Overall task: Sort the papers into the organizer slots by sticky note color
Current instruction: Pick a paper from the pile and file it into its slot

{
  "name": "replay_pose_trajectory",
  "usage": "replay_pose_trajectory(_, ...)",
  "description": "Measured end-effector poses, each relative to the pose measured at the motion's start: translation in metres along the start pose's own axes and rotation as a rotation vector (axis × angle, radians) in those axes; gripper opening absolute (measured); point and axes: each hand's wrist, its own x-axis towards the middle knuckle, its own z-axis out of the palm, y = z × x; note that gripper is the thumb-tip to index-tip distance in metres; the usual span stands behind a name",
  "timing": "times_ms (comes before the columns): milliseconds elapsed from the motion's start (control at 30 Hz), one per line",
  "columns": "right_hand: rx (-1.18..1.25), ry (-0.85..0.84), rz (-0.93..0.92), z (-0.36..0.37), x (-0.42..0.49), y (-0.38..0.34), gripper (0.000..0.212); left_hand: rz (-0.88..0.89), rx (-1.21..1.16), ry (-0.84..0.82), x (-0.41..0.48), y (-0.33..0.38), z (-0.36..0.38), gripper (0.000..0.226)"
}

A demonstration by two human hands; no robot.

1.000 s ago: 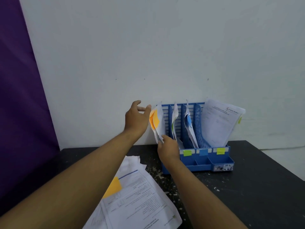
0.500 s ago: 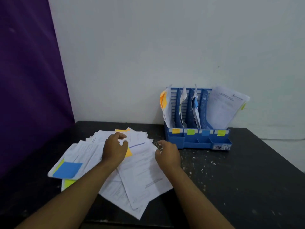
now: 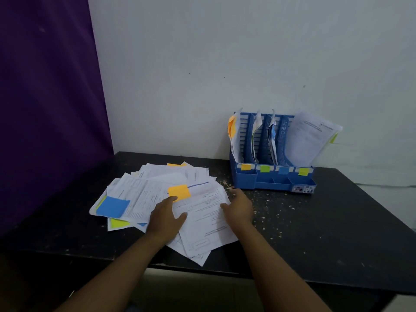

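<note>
A loose pile of printed papers (image 3: 144, 194) lies on the black table, with an orange sticky note (image 3: 179, 192) on the top sheet, a blue note (image 3: 112, 206) at the left and a yellow-green note (image 3: 118, 223) below it. My left hand (image 3: 166, 218) rests flat on the top sheet just below the orange note. My right hand (image 3: 239, 206) holds the right edge of that sheet (image 3: 202, 221). The blue organizer (image 3: 273, 176) stands at the back right, with papers in its slots and orange, green, blue and yellow labels on its front.
The black table (image 3: 315, 233) meets a white wall behind and a purple curtain (image 3: 45, 97) at the left. Its front edge runs just below the pile, and a few sheets overhang it. White specks dot the tabletop.
Both hands left the organizer's orange slot and came down to the pile. The left hand slid down off the orange note, now uncovered; the right hand took the top sheet's right edge.
</note>
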Motion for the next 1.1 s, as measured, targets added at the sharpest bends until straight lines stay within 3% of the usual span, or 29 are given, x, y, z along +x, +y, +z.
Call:
replay_pose_trajectory(267,0.141,0.039,0.072,-0.012,-0.005,-0.003,0.01,-0.077,-0.151,-0.039,0.003,0.003,-0.02,0.079)
replay_pose_trajectory(400,0.317,0.114,0.022,-0.021,-0.006,-0.012,0.008,-0.183,-0.244,-0.016,0.018,0.012,-0.032,0.088)
replay_pose_trajectory(633,0.65,0.142,-0.204,-0.046,0.002,-0.033,0.008,-0.258,-0.614,-0.058,0.051,0.056,-0.079,0.099)
replay_pose_trajectory(733,0.67,0.094,-0.251,-0.054,0.006,-0.036,0.007,-0.216,-0.821,-0.14,0.056,0.078,-0.094,0.059)
replay_pose_trajectory(833,0.674,0.079,-0.242,-0.056,0.01,-0.034,0.006,-0.117,-0.887,-0.117,0.058,0.096,-0.109,0.032)
replay_pose_trajectory(1100,0.674,0.09,-0.205,-0.065,0.013,-0.038,0.015,0.058,-0.801,-0.004,0.063,0.126,-0.136,0.012)
